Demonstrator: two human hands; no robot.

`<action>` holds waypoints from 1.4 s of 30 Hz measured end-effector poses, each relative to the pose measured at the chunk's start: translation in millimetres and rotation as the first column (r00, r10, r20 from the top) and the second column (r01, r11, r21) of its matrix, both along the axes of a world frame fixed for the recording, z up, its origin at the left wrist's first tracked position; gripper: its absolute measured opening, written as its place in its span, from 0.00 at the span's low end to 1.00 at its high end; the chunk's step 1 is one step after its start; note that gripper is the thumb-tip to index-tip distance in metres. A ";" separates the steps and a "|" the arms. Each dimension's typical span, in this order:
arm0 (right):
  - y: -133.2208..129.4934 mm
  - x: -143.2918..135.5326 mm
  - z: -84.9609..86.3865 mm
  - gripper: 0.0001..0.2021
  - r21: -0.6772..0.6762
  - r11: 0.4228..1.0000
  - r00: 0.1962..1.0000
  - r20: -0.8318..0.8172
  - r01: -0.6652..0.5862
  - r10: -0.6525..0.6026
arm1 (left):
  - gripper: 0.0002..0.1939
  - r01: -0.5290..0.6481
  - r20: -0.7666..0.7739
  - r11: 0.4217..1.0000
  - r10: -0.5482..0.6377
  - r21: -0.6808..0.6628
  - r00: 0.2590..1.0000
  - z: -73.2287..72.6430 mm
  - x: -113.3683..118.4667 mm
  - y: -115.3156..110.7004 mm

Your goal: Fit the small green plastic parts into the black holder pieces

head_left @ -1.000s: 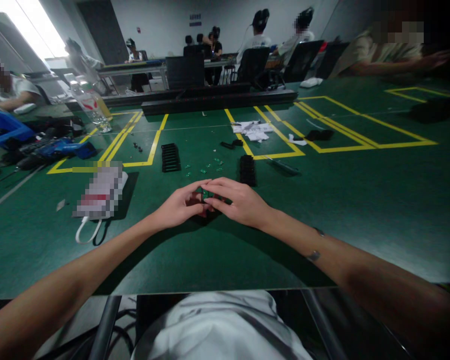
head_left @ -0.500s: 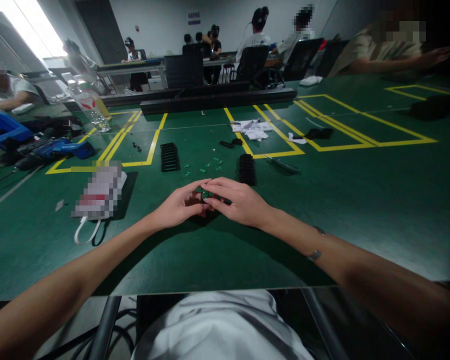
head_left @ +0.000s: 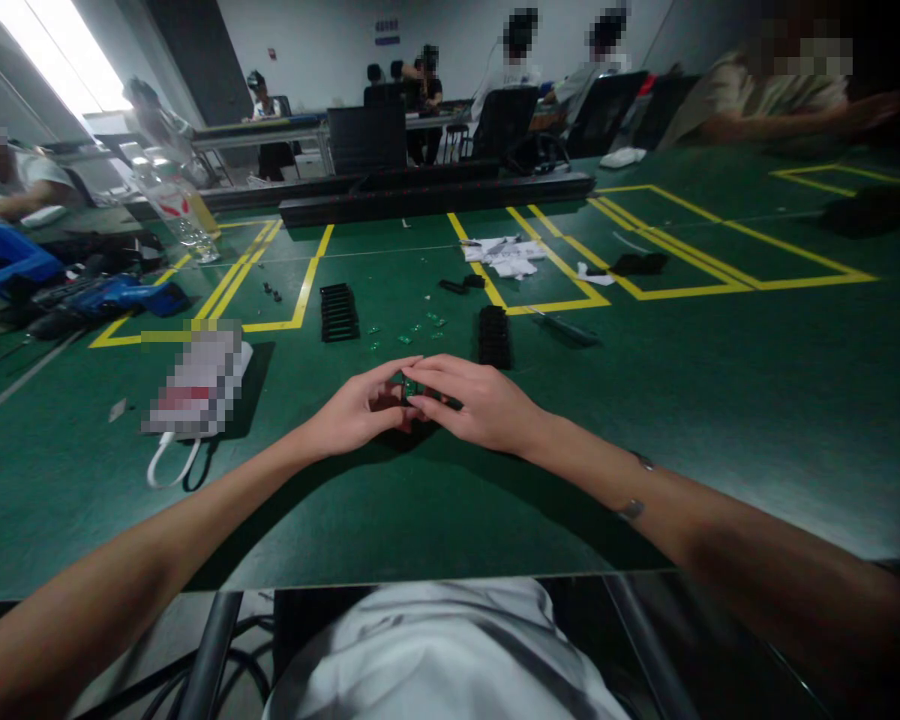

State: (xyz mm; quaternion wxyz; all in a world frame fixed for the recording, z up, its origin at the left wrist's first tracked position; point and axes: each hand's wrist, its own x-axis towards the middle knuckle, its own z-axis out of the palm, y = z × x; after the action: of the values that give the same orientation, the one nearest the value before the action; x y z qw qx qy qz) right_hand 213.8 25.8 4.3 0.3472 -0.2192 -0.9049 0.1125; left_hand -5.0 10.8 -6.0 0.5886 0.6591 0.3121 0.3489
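My left hand [head_left: 354, 412] and right hand [head_left: 486, 400] together pinch the small green piece [head_left: 411, 386] between them, both touching: it's just past two o'clock from my left, nine from my right (visible part runs twelve-to-six).

Left hand [head_left: 356, 412] and right hand [head_left: 478, 400] meet above a green table [head_left: 450, 520], fingertips gripping a small green part [head_left: 411, 387] between them. Just beyond lie loose green pieces [head_left: 416, 328], flanked by a black slotted rack [head_left: 338, 312] at left and a dark ridged block [head_left: 493, 337] at right. Farther back: crumpled white paper [head_left: 506, 257] across yellow tape lines and, at far left, a clear bottle [head_left: 184, 222]. Co-workers sit in the background.
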 end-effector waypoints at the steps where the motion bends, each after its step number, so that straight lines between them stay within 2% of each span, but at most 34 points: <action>1: 0.2 0.1 0.1 0.17 0.005 1.000 1.000 0.005 -0.007 0.007 | 0.38 0.002 0.001 1.000 -0.002 -0.004 1.000 -0.1 0.0 0.0; 34: -0.9 -1.5 2.9 0.15 0.003 0.999 0.999 0.028 -0.032 0.032 | 0.37 -0.002 -0.022 0.999 0.003 0.032 1.000 0.8 -0.8 -0.6; 42: -2.8 -1.9 5.3 0.14 0.018 0.999 0.995 0.093 -0.039 0.037 | 0.36 0.045 0.040 0.997 -0.043 -0.061 0.998 6.8 -3.7 0.3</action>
State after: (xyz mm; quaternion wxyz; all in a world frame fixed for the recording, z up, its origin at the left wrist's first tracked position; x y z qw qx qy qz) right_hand 212.0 23.0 9.6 0.3047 -0.2034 -0.9251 0.0996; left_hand -8.6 11.1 0.8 0.6221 0.6406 0.2966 0.3386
